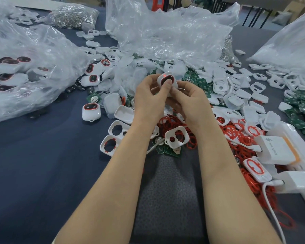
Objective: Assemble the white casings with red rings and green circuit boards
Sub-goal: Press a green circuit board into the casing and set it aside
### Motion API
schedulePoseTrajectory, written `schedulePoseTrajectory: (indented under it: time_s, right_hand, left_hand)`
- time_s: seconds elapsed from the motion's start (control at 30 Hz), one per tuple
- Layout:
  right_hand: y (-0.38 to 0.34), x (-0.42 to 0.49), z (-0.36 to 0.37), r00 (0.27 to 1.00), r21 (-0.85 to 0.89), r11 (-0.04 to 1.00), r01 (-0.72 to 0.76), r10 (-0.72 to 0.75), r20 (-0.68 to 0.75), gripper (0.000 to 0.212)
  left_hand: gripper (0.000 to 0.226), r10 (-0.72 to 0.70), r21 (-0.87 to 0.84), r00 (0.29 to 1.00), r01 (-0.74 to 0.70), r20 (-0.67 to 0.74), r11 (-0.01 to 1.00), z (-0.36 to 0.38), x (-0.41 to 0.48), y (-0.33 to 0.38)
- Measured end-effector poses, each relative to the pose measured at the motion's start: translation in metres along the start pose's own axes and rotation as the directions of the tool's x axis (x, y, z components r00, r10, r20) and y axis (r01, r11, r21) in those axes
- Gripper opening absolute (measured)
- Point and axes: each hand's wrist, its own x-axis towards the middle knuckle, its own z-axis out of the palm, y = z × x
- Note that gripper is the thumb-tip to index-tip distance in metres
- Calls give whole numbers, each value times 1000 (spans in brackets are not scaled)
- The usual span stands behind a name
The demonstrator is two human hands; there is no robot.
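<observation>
Both hands hold one white casing [166,78] with a red ring above the table's middle; a small red light glows on its top. My left hand [149,97] grips its left side, thumb pressed on the dark button face. My right hand [188,101] supports it from the right and below. Loose red rings [169,123] lie heaped under my hands. Green circuit boards [201,81] sit just behind the casing, more boards [301,110] at the far right. Empty white casing fronts [176,139] lie near my wrists.
Clear plastic bags: one with finished casings [12,74] at left, a crumpled one [165,32] behind. A finished casing [91,111] stands left of my hands. A white charger [274,152] with cable [271,205] lies at right. A bag of metal parts [74,14] sits far back.
</observation>
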Motion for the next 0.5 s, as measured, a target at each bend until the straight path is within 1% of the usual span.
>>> schedulePoseTrajectory:
  time_s: [0.13, 0.23, 0.3, 0.33, 0.37, 0.4, 0.43, 0.5]
  right_hand:
    - [0, 0, 1, 1000, 10, 1000, -2, 2, -3, 12]
    - [-2, 0, 0, 1000, -4, 1000, -15, 15, -26, 16]
    - [-2, -1, 1, 999, -55, 998, -19, 16, -51, 18]
    - [-2, -2, 2, 997, -130, 992, 3, -12, -73, 18]
    - [-2, -2, 2, 992, -249, 968, 44, -71, -101, 17]
    - [-2, -2, 3, 981, -373, 923, 93, -149, -125, 17]
    - [-3, -2, 4, 966, -457, 879, 134, -220, -139, 19]
    - [-4, -2, 3, 949, -482, 858, 179, -279, -144, 27]
  left_hand:
    - [12, -11, -16, 1000, 11, 1, 1000, 0, 0, 0]
    - [23, -108, -133, 994, 107, 1, 985, 0, 1, 2]
    - [24, -154, -172, 988, 154, 14, 973, -1, 1, 3]
    - [20, -155, -170, 988, 156, 19, 973, -2, 1, 3]
    - [16, -138, -150, 990, 139, 17, 979, -2, 1, 3]
    - [13, -106, -110, 994, 106, 9, 988, -3, 1, 3]
    - [12, -62, -56, 998, 62, 5, 997, -3, 1, 3]
    - [13, 1, 43, 1000, -2, 18, 999, -4, 0, 3]
